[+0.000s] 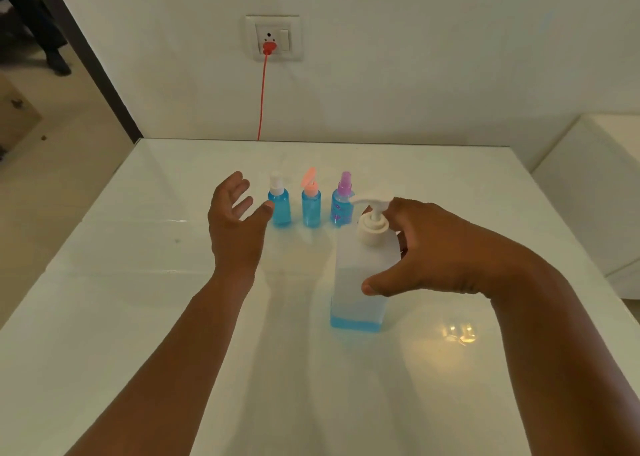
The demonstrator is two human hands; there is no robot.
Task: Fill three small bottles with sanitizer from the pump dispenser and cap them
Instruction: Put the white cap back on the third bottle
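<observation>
At table (138,317) centre: pump dispenser (358,282), nearly empty, probably light and tippy; best gripped round the body. Right hand (446,251) spread wide beside it. At 11 o'clock, three small bottles (311,209); left hand (235,220) open, empty.

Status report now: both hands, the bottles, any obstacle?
Left hand open beside white-capped blue bottle. Right hand open around frosted pump dispenser. Orange flip cap stands open. No obstacle seen.

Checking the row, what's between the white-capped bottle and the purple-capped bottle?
In the head view, the orange-capped bottle stands between the white-capped bottle and the purple-capped bottle.
</observation>
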